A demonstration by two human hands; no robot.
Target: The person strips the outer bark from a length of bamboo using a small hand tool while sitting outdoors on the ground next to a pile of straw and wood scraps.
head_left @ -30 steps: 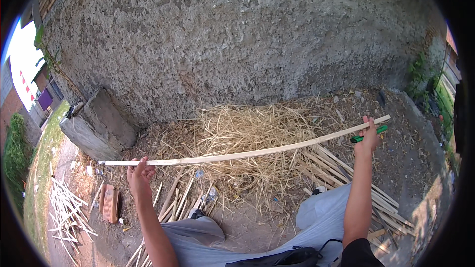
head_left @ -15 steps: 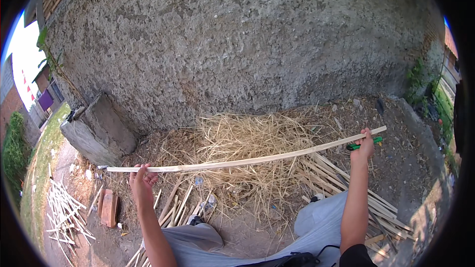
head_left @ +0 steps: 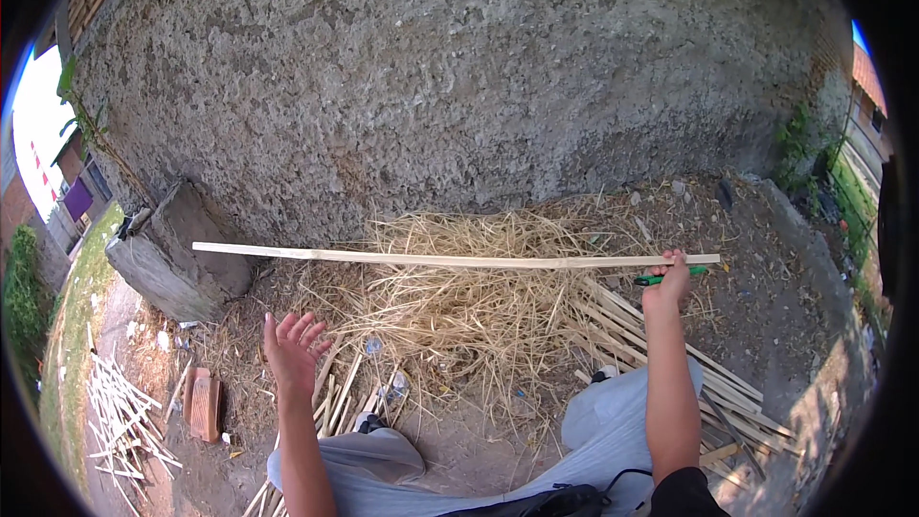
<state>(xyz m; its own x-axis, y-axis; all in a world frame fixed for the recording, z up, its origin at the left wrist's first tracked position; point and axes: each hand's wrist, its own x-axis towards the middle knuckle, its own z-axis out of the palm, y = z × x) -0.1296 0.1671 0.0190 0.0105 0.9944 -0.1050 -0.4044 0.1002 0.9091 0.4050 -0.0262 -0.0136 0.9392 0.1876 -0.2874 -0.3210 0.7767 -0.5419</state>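
A long, pale bamboo strip (head_left: 450, 260) stretches almost level across the view, above a heap of straw-like shavings. Near its right end my right hand (head_left: 670, 282) is closed around it. The same hand also keeps hold of a green-handled knife (head_left: 699, 271), lying just below the strip; its blade is not clearly visible. My left hand (head_left: 295, 349) is raised below the strip's left part, apart from it, fingers spread and holding nothing.
Dry shavings (head_left: 469, 316) lie heaped against the rough wall (head_left: 459, 86). Bamboo strips (head_left: 708, 383) are stacked by my right leg, and a white pile of short sticks (head_left: 120, 412) sits far left near a reddish-brown block (head_left: 203, 405). A concrete block (head_left: 177, 249) stands at the wall's left.
My left hand has let go of the strip and opened. The strip's left end has swung up and away, while my right hand has shifted slightly left with it.
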